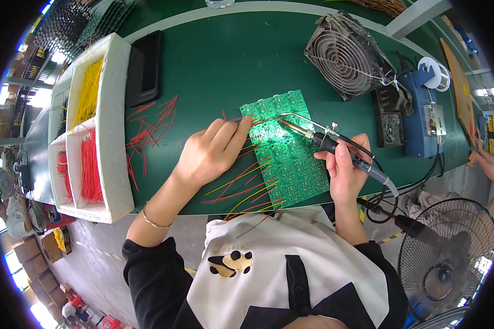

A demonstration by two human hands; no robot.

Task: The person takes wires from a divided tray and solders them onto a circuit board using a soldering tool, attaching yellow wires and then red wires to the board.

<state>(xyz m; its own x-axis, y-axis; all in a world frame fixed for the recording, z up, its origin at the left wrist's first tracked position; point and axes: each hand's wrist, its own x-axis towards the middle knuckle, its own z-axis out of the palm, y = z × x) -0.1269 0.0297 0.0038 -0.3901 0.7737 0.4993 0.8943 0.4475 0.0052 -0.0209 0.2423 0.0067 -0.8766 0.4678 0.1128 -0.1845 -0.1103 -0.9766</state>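
Observation:
My right hand (pixel 346 174) is closed around the dark handle of a soldering iron (pixel 328 143) that has a thin curved metal solder feed tube (pixel 304 118). Its tip points left, at the upper part of a green circuit board panel (pixel 302 172). At the panel's upper left edge, my left hand (pixel 209 152) pinches a thin red wire (pixel 234 119), close to the iron's tip. Whether the tip touches the wire is too small to tell. Several red and yellow wires (pixel 247 193) stick out from the panel's left edge below my left hand.
Loose red wires (pixel 148 131) lie left of my hand, near a black phone (pixel 145 68). A white foam box (pixel 118 137) holds yellow and red wires. Behind the panel stands a dusty fan (pixel 343 57); a blue soldering unit (pixel 420 120) with a solder spool (pixel 437 74) is at right.

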